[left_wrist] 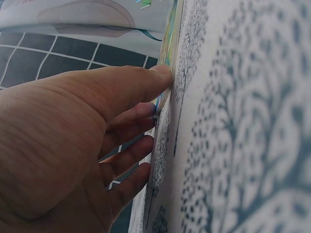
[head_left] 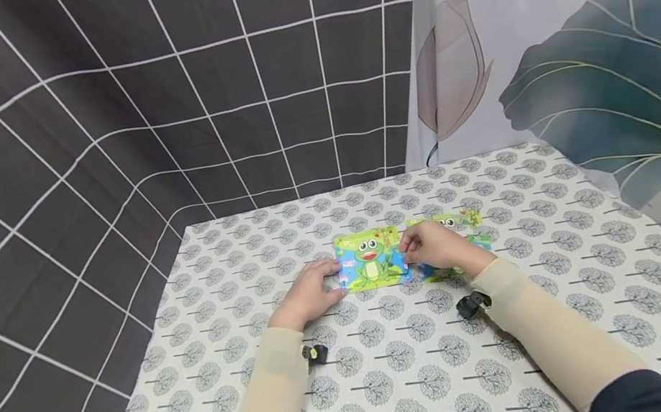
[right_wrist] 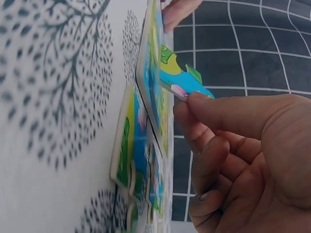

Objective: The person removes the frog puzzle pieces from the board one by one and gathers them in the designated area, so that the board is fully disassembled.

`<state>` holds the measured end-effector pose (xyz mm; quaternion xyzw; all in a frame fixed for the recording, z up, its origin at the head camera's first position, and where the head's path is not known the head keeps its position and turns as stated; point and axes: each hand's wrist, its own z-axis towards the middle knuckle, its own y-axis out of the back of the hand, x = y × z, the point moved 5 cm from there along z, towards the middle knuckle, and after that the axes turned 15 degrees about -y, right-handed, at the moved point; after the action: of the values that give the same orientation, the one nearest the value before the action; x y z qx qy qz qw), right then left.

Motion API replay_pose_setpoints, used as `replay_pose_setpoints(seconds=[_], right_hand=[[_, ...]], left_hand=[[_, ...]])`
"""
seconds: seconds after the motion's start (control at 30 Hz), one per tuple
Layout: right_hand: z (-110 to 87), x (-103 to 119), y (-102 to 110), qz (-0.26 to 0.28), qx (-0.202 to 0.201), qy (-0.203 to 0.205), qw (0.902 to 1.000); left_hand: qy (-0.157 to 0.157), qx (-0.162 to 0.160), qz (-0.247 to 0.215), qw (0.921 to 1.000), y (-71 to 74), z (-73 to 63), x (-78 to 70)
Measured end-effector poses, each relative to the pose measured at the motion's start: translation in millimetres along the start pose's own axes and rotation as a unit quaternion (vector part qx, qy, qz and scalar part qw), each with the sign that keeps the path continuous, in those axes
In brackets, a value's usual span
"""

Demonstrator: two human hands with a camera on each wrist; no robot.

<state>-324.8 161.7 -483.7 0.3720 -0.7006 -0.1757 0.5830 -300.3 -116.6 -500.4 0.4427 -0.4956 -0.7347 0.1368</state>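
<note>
A flat rectangular frog puzzle board lies on the patterned tablecloth between both hands. My left hand rests at its left side, thumb and fingertips touching the edge. In the left wrist view, the thumb lies against the board's edge with the other fingers fairly straight. My right hand is at the board's right edge. In the right wrist view, its thumb and forefinger pinch a blue, green and yellow puzzle piece, tilted above the board. Other puzzle pieces lie beside the board, partly under the right hand in the head view.
More of a frog picture shows behind the right hand. Tree-print cloth covers the table. A dark checked curtain hangs at the back and left, and a white leaf-print curtain at the right.
</note>
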Motion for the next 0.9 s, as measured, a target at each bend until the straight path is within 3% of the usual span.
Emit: replay_pose_setpoints(seconds=[0.47, 0.9], right_hand=[[-12.0, -23.7, 25.9, 0.004, -0.012, -0.007, 0.9999], [-34.6, -50.9, 53.1, 0.018, -0.005, -0.001, 0.9998]], left_hand=[[-0.002, -0.001, -0.001, 1.0, -0.3, 0.0, 2.3], [-0.006, 0.002, 0.004, 1.0, 0.1, 0.9, 1.2]])
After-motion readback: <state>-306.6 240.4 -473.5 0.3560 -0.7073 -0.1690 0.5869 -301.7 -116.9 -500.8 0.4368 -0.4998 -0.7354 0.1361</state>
